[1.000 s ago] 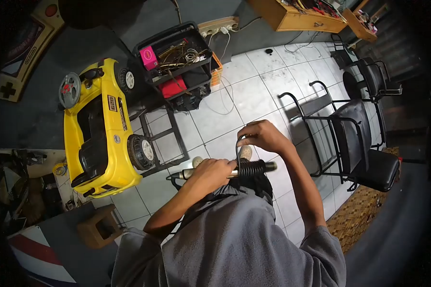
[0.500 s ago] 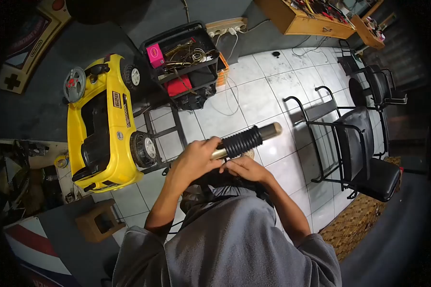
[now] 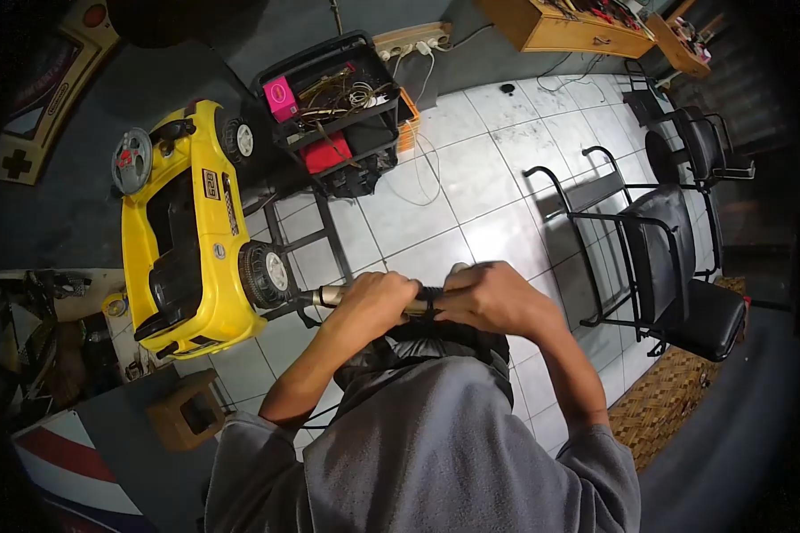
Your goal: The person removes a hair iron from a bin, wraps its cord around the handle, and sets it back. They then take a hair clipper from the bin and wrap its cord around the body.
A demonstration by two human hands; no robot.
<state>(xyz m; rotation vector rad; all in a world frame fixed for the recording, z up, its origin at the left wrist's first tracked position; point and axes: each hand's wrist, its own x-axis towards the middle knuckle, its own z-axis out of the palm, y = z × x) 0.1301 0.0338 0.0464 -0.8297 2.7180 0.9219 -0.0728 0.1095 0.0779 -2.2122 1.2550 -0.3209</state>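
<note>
A metal tube (image 3: 327, 296) with a black ribbed sleeve lies sideways in front of my body, held at about waist height. My left hand (image 3: 373, 300) is wrapped round its left part, and the tube's pale metal end sticks out beyond the fingers. My right hand (image 3: 498, 302) is closed over its right part and hides most of the ribbed sleeve. A small pale tip shows above the right fingers. Between the two hands a short stretch of metal is visible.
A yellow toy car (image 3: 213, 266) stands to the left. Beside it is a black trolley (image 3: 324, 133) with cables and a pink box (image 3: 280, 98). Black padded chairs (image 3: 662, 258) stand on the right, near a woven mat (image 3: 667, 413). A wooden drawer cabinet (image 3: 569, 40) is at the back.
My right hand has moved up from below the tube and closed over its ribbed right part. The tube has shifted lower and lies more level, its left end now showing.
</note>
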